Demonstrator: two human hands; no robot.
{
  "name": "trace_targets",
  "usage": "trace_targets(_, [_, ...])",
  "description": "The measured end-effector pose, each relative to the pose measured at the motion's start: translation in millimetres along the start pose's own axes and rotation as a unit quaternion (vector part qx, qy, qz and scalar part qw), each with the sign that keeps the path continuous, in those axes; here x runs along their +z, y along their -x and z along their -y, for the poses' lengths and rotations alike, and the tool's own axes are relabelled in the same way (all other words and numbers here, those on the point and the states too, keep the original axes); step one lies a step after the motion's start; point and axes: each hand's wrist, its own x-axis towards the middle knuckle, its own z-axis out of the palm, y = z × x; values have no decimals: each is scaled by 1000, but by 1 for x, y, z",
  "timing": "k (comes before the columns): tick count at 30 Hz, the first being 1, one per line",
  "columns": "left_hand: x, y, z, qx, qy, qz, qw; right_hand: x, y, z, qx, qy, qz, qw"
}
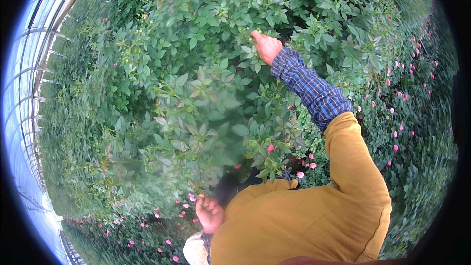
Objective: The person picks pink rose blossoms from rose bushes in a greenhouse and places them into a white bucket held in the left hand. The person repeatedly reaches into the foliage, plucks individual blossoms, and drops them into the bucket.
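Note:
My right hand (267, 47) reaches far out into a dense, leafy rose bush (216, 19), its thumb and forefinger pinched together among green shoots with small buds. Whatever lies between those fingertips is too small to make out. Close to my body, my left hand (210, 213) is turned up with its fingers curled; what they hold, if anything, is hidden. Pink roses (192, 197) show just beside its fingertips. Under the left wrist is a white rounded thing (195, 251), partly cut off by my clothing. A single pink rose (270, 147) blooms in the foliage before my chest.
Leafy shoots (201, 98) rise close in front of me, some blurred. Lower plants with scattered pink flowers (396, 147) run along the right, and more (131, 242) along the lower left. A curved greenhouse frame with clear sheeting (27, 68) stands at the far left.

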Motion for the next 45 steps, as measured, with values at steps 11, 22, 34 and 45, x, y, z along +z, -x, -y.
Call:
trace_targets(11, [-4,2,7,-18,24,3,1000,0,13,-11,-69,-89,7,994])
trace_targets(22, [-4,0,6,-60,39,30,997,-95,65,42,208,-649,162,713])
trace_targets(34, [-25,2,-18,-114,2,42,993,-157,269,125,204,-559,148,790])
trace_targets(45, [-71,58,-23,-95,-80,9,992,-80,243,169,-41,-134,71,988])
